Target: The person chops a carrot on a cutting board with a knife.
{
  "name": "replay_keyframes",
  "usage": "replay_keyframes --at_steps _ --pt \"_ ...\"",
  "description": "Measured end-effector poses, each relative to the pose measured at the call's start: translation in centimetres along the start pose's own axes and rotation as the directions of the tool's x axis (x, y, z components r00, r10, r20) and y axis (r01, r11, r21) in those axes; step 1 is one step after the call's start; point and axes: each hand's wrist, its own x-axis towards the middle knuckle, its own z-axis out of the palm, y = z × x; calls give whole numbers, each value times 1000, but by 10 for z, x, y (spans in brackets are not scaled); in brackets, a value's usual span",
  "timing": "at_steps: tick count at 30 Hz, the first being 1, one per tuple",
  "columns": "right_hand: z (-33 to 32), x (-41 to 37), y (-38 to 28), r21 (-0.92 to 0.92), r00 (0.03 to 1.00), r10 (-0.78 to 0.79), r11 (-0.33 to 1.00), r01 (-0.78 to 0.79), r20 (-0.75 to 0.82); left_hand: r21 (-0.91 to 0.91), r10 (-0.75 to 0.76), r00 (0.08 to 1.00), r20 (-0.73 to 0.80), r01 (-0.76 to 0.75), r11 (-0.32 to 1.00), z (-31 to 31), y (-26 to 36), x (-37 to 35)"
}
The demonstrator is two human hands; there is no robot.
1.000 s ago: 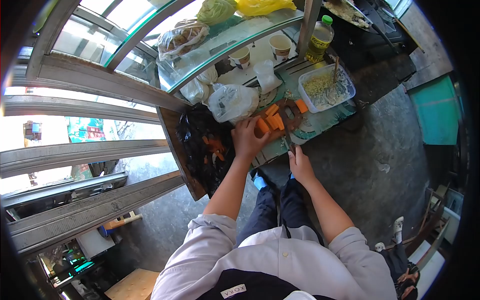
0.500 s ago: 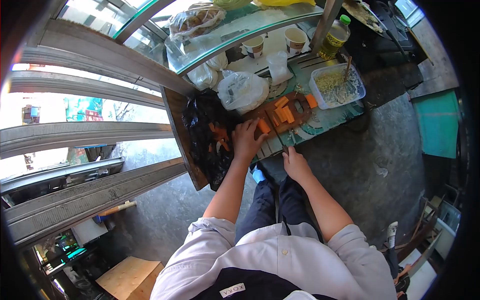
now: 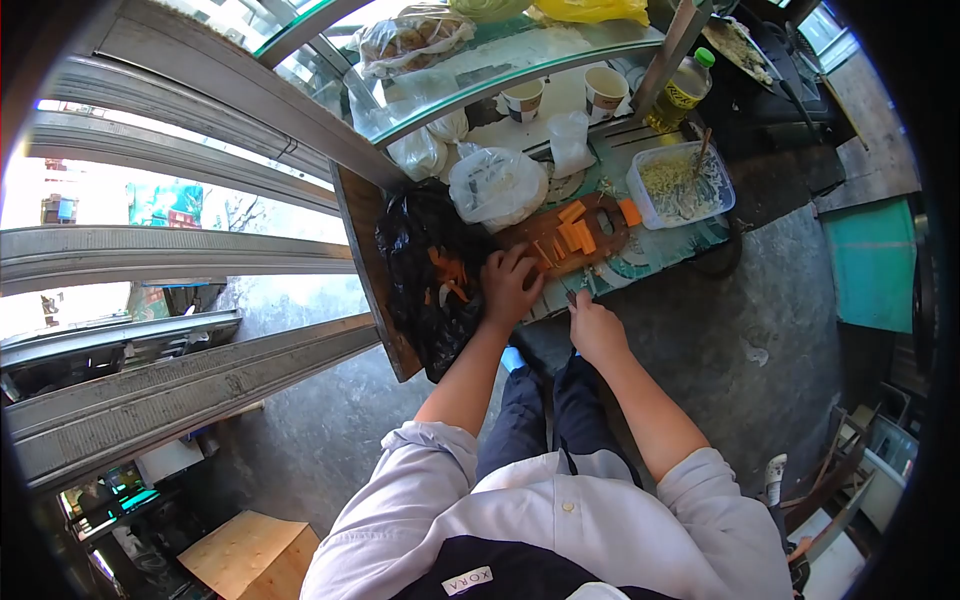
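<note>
A brown wooden cutting board (image 3: 603, 242) lies on the table with cut carrot pieces (image 3: 577, 235) on its middle. My left hand (image 3: 510, 287) rests at the board's left end. Its bent fingers press on carrot slices (image 3: 543, 254), which are partly hidden under the fingertips. My right hand (image 3: 598, 330) is closed around the handle of a knife (image 3: 572, 298) at the table's front edge. The knife's blade is hard to make out. Left of my left hand, a black plastic bag (image 3: 410, 235) holds orange peelings (image 3: 449, 272).
A plastic tub of shredded food (image 3: 682, 185) stands right of the board, with an oil bottle (image 3: 681, 92) behind it. Behind the board are a clear bag (image 3: 497, 187) and paper cups (image 3: 605, 92). A glass shelf (image 3: 520, 68) on metal posts overhangs the back.
The thick carrot piece by my left fingers now shows as thin slices. My left hand has curled further over the board's end. The knife blade is less visible, and the view has shifted slightly.
</note>
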Motion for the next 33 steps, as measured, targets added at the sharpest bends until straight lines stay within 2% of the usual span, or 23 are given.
replay_keyframes --at_steps 1,5,7,10,14,16,20,22,26,31,33 --pt "-1 0 0 -1 1000 -2 1000 2 -5 4 37 999 -1 -37 999 2 -1 0" --pt "1 6 5 49 1000 -1 999 0 24 -39 15 1000 -14 -15 999 8 -3 0" --pt "13 10 10 82 999 -2 997 -2 50 -148 22 998 -60 -30 989 12 -8 -2" --pt "17 18 12 127 999 -19 992 13 44 -186 2 999 -50 -11 983 10 -9 -2" --pt "2 17 9 144 998 -38 989 31 46 -210 -30 998 -51 18 978 4 -4 3" --pt "-4 11 8 145 998 -46 989 38 52 -210 -87 996 -19 81 974 5 -4 1" --pt "5 9 15 147 998 -61 987 59 10 -204 -80 997 -15 75 976 10 -8 -3" --pt "8 8 15 143 997 -82 987 80 10 -196 -60 997 -56 48 979 12 -9 -2" --pt "16 14 15 133 997 -41 991 33 61 -179 -57 998 -36 49 983 13 -10 -4" --pt "5 17 13 89 996 -16 996 9 88 -102 93 993 -75 -100 990 5 -6 0" --pt "6 12 14 146 996 -9 989 -4 88 -97 109 992 -62 -114 989 2 -7 2"
